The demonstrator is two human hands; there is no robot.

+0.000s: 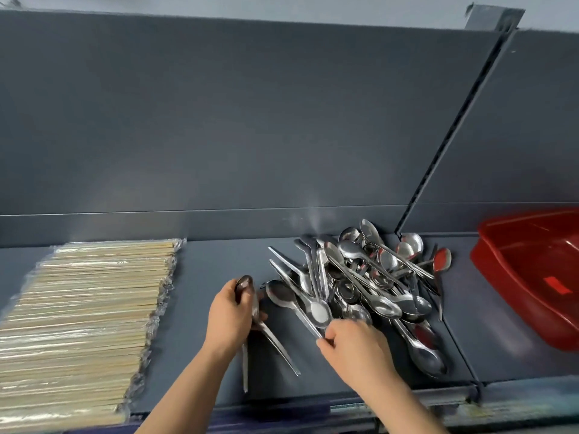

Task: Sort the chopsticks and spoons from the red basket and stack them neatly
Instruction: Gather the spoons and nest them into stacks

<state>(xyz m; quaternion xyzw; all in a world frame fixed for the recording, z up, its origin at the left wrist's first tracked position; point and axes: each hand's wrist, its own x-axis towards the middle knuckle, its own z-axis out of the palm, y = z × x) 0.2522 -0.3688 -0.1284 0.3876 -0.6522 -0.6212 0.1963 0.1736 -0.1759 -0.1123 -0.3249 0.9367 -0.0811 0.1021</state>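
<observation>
A loose heap of steel spoons (369,277) lies on the grey shelf (213,270), right of centre. My left hand (230,317) is shut on a few spoons (247,289), bowls up, with their handles fanning out below it. At the near-left edge of the heap, my right hand (354,343) pinches the handle of one spoon (318,313) whose bowl faces up. Wrapped wooden chopsticks (84,317) lie in a flat neat layer at the left of the shelf. The red basket (507,289) stands at the right; what shows of its inside holds nothing.
A grey back panel rises behind the shelf. A slotted upright (451,133) and a seam split the shelf between the heap and the basket. The shelf's front edge (407,396) runs just below my hands.
</observation>
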